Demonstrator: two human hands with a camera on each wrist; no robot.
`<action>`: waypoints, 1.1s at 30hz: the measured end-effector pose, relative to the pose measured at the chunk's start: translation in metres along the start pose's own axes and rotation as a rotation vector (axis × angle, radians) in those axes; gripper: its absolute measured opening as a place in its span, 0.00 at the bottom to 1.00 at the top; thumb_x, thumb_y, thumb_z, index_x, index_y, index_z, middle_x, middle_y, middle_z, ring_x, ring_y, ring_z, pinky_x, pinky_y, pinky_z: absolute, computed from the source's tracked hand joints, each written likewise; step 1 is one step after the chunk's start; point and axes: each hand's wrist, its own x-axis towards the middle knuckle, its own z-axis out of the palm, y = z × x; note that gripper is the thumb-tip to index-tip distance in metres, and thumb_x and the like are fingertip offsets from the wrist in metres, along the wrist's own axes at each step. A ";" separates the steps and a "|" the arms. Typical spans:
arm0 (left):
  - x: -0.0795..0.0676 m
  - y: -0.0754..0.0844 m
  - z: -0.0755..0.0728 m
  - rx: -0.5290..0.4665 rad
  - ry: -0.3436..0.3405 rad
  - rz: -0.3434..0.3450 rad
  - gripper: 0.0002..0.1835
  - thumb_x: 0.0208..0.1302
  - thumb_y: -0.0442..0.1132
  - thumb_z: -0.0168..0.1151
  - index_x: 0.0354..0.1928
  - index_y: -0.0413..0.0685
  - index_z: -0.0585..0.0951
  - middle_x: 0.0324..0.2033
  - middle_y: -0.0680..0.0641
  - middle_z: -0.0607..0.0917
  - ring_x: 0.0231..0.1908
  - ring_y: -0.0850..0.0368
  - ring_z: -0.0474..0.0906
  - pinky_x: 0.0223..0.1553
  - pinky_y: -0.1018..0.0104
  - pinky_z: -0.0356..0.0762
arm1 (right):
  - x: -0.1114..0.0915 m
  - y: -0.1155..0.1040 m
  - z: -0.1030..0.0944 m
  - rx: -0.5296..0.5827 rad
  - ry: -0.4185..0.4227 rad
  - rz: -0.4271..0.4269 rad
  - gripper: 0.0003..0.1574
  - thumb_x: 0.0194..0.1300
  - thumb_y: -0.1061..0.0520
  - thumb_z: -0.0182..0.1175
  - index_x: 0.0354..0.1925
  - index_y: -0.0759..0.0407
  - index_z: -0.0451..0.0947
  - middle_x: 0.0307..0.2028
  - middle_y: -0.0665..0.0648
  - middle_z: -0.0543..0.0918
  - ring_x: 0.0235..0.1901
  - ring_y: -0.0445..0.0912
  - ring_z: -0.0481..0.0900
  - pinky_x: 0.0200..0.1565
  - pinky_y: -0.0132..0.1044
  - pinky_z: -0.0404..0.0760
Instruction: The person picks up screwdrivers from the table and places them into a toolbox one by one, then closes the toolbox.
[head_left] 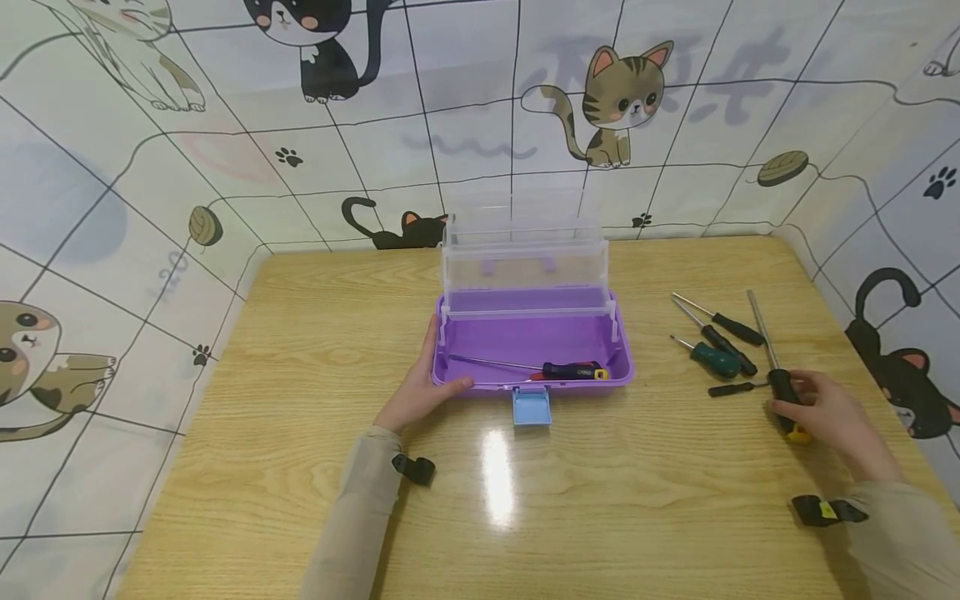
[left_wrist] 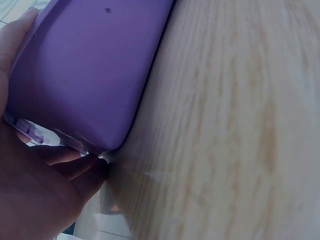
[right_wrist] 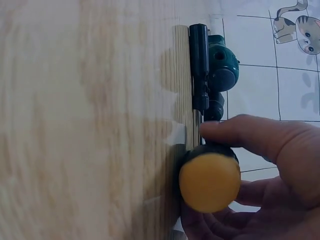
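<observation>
My left hand grips the left front corner of a purple toolbox, thumb over its front rim and fingers along the side. In the left wrist view, the fingers reach around the purple wall. Inside the box, a black-handled screwdriver with a yellow end lies along the front, partly covering a red one. Far to the right, my right hand holds a long screwdriver by its black handle, shaft pointing away. Its yellow handle end faces the right wrist camera.
Left of the held screwdriver lie two black-handled screwdrivers, a stubby green one and a small slim black one. The toolbox's clear lid stands raised, its blue latch hanging in front. Cat-patterned walls border the table.
</observation>
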 end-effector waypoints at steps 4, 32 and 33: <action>0.001 -0.001 0.000 -0.003 0.004 0.005 0.62 0.57 0.36 0.70 0.75 0.62 0.30 0.74 0.44 0.34 0.72 0.44 0.35 0.69 0.45 0.40 | 0.000 0.000 0.000 0.009 0.011 0.018 0.47 0.68 0.47 0.57 0.63 0.84 0.52 0.55 0.86 0.62 0.52 0.77 0.63 0.45 0.63 0.72; -0.002 0.001 0.000 0.021 0.009 -0.015 0.61 0.58 0.38 0.70 0.76 0.62 0.31 0.75 0.44 0.37 0.72 0.41 0.39 0.68 0.44 0.43 | -0.006 0.000 0.002 0.110 0.230 0.091 0.40 0.70 0.50 0.53 0.68 0.75 0.56 0.56 0.81 0.68 0.40 0.49 0.71 0.27 0.24 0.66; -0.002 0.000 0.000 0.020 0.009 -0.012 0.61 0.58 0.38 0.70 0.76 0.62 0.31 0.75 0.44 0.36 0.72 0.41 0.39 0.68 0.44 0.42 | -0.007 -0.001 0.002 0.116 0.235 0.090 0.40 0.69 0.50 0.53 0.68 0.75 0.57 0.56 0.80 0.68 0.40 0.47 0.70 0.27 0.24 0.66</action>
